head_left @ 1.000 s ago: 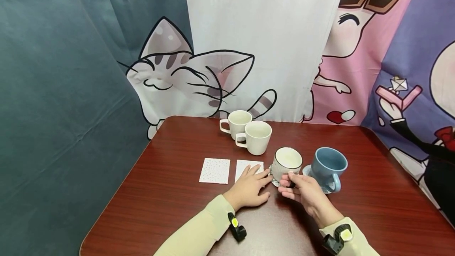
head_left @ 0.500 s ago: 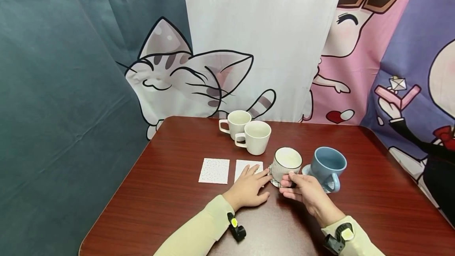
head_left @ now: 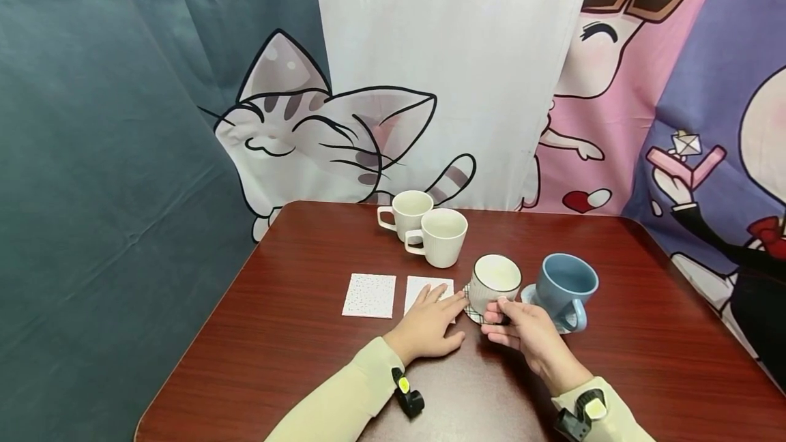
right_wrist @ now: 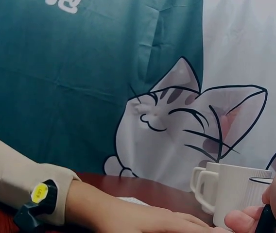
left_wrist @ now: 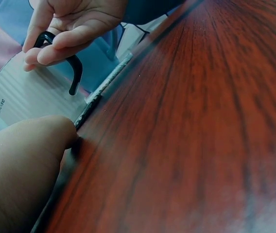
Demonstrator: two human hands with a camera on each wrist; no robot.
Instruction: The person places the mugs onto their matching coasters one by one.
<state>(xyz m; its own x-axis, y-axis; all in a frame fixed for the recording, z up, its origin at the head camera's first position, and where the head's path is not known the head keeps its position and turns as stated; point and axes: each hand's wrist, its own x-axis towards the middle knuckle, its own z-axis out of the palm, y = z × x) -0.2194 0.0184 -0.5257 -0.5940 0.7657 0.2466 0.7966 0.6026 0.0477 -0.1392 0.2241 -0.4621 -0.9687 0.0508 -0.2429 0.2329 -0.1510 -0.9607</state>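
My right hand (head_left: 533,334) pinches the black handle (left_wrist: 76,73) of a white ribbed mug (head_left: 494,283) with a dark rim. The mug stands upright on a checked coaster (head_left: 474,315), most of which it covers. With fingers spread, my left hand (head_left: 428,330) lies low at the table, its fingertips at the coaster's left edge and over part of a white square coaster (head_left: 417,285). In the left wrist view, dark lettering shows on the mug's side, and the right hand's fingers bend round the handle.
To the right, a blue mug (head_left: 566,288) stands on a light coaster (head_left: 528,294). Two plain white mugs, one nearer (head_left: 443,241) and one farther (head_left: 411,213), stand at the back. A speckled square coaster (head_left: 370,295) lies at left on the brown table (head_left: 276,340). Printed curtains hang behind.
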